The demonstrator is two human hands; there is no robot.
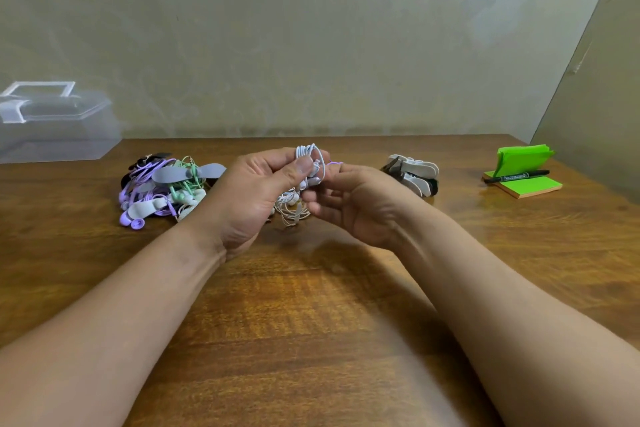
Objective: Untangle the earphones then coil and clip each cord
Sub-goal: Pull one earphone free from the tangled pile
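I'd say coiling: L hand [256, 192] pinches white coil [309, 153], R hand [351, 203] curled beside it, grip unclear; next needs clip [415, 170], desk [311, 305] far edge.

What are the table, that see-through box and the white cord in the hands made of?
Table: wood or wood veneer, glossy; grain and reflections show. Box: clear hard plastic, likely; the wall shows through it. White cord, held by the left hand: probably rubbery plastic sheathing, smooth, bending in loose loops.

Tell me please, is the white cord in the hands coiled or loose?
Mostly coiled: the white cord forms several loops pinched in the left hand.
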